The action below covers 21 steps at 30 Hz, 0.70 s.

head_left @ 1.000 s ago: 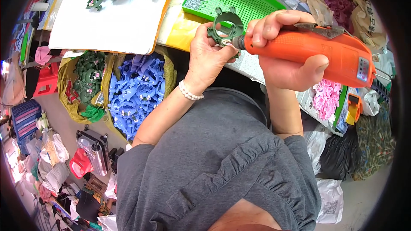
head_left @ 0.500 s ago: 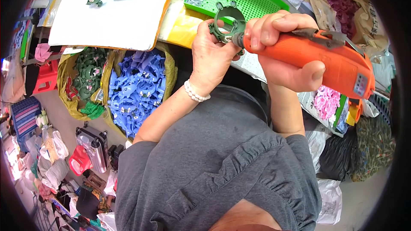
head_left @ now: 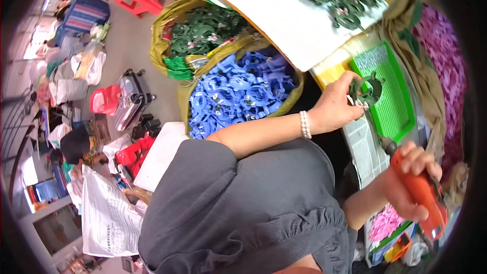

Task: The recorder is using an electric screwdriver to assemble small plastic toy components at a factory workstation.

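Pinched in my left hand (head_left: 332, 105) is a dark green plastic ring-shaped part (head_left: 375, 90) with small prongs on its rim. It is held over the near edge of a green perforated tray (head_left: 396, 104), which has small silver screws (head_left: 371, 57) heaped at its far end. My right hand (head_left: 396, 193) is wrapped round an orange electric screwdriver (head_left: 420, 189). The screwdriver's dark tip points up and left, close to the tray's near end and apart from the green part.
A white board (head_left: 284, 18) bears a pile of green parts (head_left: 345, 0). Left of it, yellow sacks hold blue parts (head_left: 243, 91) and green parts (head_left: 203, 30). Pink-purple parts (head_left: 444, 56) lie at the right, lighter pink ones (head_left: 383, 223) below. A suitcase (head_left: 131, 99) stands on the floor.
The screwdriver has come away from the green part and moved right and nearer with my right hand. My left hand still holds the part. The whole view has turned.
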{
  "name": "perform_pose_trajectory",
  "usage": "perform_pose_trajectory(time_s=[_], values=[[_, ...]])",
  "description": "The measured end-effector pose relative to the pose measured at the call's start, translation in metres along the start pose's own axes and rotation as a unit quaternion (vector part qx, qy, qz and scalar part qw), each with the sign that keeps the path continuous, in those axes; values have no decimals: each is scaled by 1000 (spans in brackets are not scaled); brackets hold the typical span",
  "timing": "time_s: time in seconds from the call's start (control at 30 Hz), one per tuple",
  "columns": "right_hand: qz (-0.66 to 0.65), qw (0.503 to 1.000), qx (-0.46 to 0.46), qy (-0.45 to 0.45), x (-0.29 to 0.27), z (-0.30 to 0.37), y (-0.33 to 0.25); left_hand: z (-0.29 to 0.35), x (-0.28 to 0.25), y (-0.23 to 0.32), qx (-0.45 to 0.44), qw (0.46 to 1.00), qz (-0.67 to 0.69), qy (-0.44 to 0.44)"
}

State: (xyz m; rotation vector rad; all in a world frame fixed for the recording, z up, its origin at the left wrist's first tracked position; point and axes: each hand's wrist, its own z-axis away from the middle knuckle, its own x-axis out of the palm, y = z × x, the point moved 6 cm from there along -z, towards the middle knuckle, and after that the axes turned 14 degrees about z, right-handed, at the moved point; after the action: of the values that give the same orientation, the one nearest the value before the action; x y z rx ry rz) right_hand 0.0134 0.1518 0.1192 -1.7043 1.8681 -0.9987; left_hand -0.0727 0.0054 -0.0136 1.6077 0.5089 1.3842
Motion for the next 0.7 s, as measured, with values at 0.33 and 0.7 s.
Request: perform_pose_trajectory(time_s=[0.33,0.7], values=[[-19,998,63,22,-6,2,27,25,-195,169,298,885,-181,307],[-13,992,122,36,-8,6,43,0,-230,157,388,690,-506,343]])
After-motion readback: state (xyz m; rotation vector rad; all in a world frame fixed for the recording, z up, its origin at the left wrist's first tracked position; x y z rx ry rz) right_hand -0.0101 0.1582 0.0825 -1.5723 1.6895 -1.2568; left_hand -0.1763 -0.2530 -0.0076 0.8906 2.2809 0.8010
